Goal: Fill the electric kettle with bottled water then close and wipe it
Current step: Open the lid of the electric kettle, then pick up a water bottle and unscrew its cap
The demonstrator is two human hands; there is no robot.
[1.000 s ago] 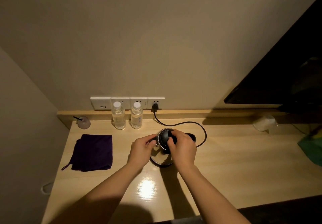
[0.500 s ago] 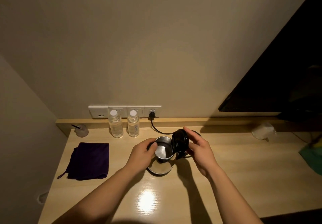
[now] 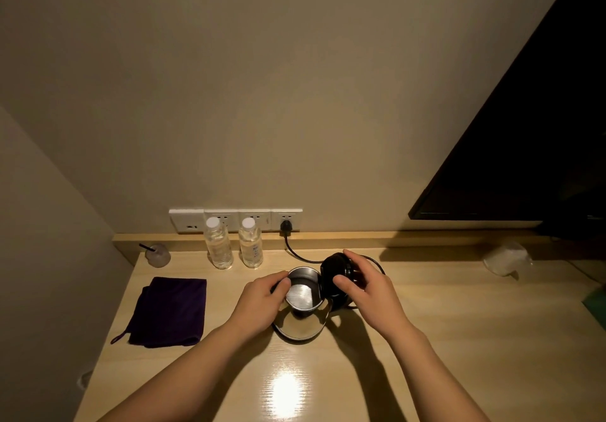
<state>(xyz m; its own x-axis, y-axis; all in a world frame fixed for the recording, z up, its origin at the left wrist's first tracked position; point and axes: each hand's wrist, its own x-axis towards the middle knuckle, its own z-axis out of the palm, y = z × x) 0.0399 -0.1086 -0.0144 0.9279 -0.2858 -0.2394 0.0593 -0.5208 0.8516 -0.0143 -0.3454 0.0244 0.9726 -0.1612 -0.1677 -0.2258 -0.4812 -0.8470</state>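
A steel electric kettle (image 3: 300, 321) stands mid-desk with its mouth uncovered and its shiny inside showing. Its black lid (image 3: 334, 270) is tipped up on the right side. My right hand (image 3: 369, 287) has thumb and fingers on that lid. On the kettle's left rim rests my left hand (image 3: 260, 302), gripping the body. Two clear water bottles with white caps, one on the left (image 3: 218, 244) and one on the right (image 3: 251, 244), stand upright by the back ledge. A folded purple cloth (image 3: 170, 311) lies flat to the left.
The kettle's black cord (image 3: 296, 256) runs to a plug in the wall sockets (image 3: 236, 220). A small capped cup with a dark straw (image 3: 157, 254) sits back left. Crumpled plastic (image 3: 506, 259) lies far right under a dark screen (image 3: 524, 146). A raised ledge runs along the wall.
The lid, closed a second ago under my right hand, has swung up and open to the right. My left hand has stayed on the kettle's left side.
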